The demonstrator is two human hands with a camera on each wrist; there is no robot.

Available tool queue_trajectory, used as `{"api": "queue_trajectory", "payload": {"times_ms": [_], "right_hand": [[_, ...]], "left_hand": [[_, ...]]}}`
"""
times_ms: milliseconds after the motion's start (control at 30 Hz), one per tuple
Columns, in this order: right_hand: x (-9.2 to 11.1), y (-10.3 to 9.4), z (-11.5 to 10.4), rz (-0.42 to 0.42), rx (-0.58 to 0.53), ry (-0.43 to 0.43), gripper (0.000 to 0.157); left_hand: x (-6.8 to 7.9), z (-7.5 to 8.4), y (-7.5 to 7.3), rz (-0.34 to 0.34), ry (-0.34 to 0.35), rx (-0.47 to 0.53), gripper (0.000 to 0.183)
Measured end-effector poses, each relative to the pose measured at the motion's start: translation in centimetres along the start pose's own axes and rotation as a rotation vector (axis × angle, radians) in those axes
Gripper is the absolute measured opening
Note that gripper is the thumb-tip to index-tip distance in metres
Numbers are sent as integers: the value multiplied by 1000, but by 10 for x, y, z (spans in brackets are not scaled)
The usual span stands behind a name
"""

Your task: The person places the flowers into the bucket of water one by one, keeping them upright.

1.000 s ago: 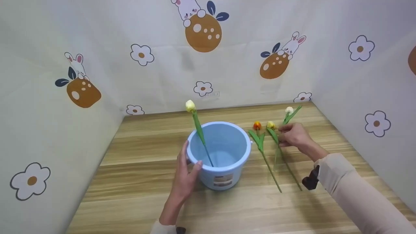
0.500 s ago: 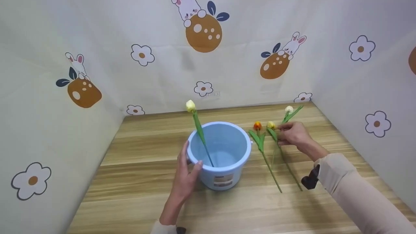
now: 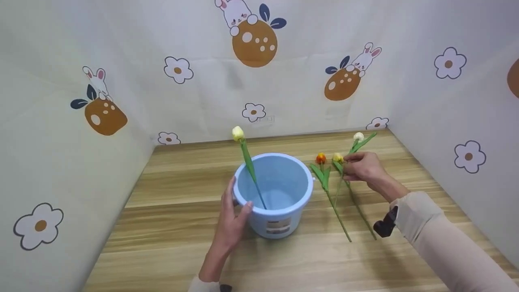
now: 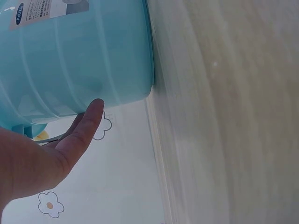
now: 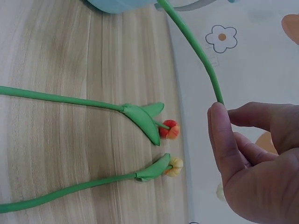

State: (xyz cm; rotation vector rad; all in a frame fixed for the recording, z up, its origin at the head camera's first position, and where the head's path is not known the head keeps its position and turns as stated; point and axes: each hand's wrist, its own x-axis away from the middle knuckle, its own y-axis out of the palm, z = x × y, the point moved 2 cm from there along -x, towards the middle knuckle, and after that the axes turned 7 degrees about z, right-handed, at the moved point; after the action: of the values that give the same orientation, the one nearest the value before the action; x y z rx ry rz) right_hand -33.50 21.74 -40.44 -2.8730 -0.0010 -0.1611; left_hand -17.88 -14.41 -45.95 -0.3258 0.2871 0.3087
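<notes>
One left hand (image 3: 231, 229) is gripping the blue bucket (image 3: 279, 211) at its eight o'clock. Toward three, I'm thinking, the orange tulip (image 3: 326, 180) could be snagging if the white tulip (image 3: 358, 137), which the right hand (image 3: 365, 168) is pinching toward two, dangles too low.

Left fingers (image 4: 86, 126) straight, right fingers (image 5: 221, 128) in a pinch

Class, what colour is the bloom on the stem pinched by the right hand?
The bloom is creamy white, seen best in the head view.

One tulip (image 3: 248, 160) in the bucket (image 3: 279, 174), two tulips (image 3: 327, 178) rightward on the tabletop (image 3: 178, 202).
</notes>
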Motion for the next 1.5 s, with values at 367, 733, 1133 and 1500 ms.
{"api": "queue_trajectory", "payload": {"times_ms": [367, 733, 1133, 1500], "right_hand": [[2, 2, -4, -7, -41, 4, 49], [2, 2, -7, -26, -47, 17, 51], [3, 2, -11, -36, -88, 43, 47], [6, 4, -17, -40, -107, 55, 50]], "left_hand": [[-1, 0, 0, 0, -19, -11, 79], [1, 0, -1, 8, 63, 14, 78], [-1, -2, 1, 12, 32, 4, 77], [0, -1, 0, 3, 24, 8, 78]]}}
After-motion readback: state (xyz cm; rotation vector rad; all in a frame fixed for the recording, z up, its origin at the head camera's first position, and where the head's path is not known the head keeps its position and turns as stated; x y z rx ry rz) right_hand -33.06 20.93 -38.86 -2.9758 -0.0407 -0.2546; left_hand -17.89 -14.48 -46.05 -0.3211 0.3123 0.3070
